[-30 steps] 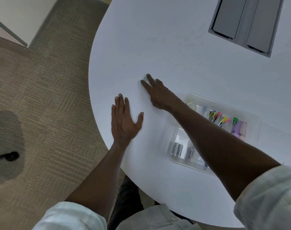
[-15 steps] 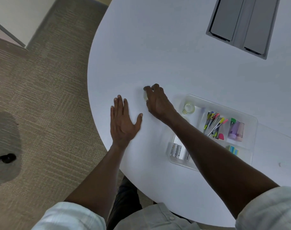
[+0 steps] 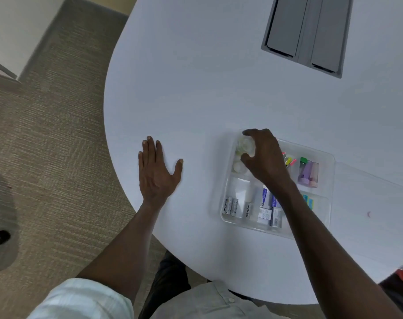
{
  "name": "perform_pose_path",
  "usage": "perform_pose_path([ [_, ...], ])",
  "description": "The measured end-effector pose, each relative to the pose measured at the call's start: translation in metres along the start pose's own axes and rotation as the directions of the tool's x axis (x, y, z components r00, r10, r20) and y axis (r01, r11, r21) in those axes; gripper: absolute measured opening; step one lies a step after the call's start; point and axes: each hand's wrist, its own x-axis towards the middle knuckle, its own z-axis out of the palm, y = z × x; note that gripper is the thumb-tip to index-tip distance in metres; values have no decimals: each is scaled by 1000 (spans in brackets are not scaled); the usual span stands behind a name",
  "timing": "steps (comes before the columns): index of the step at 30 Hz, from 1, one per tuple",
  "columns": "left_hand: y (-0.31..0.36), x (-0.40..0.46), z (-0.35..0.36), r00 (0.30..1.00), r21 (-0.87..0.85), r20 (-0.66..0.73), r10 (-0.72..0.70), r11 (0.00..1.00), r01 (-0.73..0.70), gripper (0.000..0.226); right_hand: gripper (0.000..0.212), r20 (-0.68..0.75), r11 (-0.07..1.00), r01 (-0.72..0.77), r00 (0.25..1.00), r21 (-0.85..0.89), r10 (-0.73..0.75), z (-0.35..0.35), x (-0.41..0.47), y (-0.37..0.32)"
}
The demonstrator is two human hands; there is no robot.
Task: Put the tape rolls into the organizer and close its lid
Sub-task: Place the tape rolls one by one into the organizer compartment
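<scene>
A clear plastic organizer [image 3: 329, 180] with several compartments lies open on the white table. My right hand [image 3: 262, 157] is over its far-left compartment, fingers curled round a clear tape roll [image 3: 247, 146]. Another clear tape roll [image 3: 238, 166] lies in the same compartment just below it. My left hand [image 3: 155, 171] rests flat on the table, fingers spread, to the left of the organizer and apart from it. The organizer's clear lid [image 3: 368, 185] lies flat on the table to its right.
Batteries [image 3: 230, 206], small boxes [image 3: 268, 210], markers [image 3: 289, 161] and glue sticks [image 3: 308, 172] fill the other compartments. A grey cable hatch [image 3: 306, 33] is set into the table [image 3: 195, 88] at the back. The table's curved edge runs left of my left hand, carpet below.
My right hand closed on a tape roll lying on the table and carried it right, into the organizer's far-left compartment. My left hand has stayed flat on the table.
</scene>
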Motion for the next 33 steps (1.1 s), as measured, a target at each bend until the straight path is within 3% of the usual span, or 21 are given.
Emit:
perform_pose_path([
  [7, 0, -1, -1, 1000, 0, 18, -2, 1000, 2, 86, 57, 244, 991, 25, 970, -132, 8, -6, -18, 41],
  [20, 1, -1, -1, 1000, 7, 7, 2, 1000, -2, 86, 59, 399, 971, 169, 912, -171, -88, 2, -6, 42],
  [27, 1, 0, 0, 1000, 12, 19, -13, 1000, 13, 86, 54, 434, 979, 180, 893, -99, -121, 14, 0, 47],
  [33, 1, 0, 0, 1000, 20, 26, -13, 1000, 12, 86, 41, 296, 996, 61, 954, -62, -40, 18, -9, 48],
])
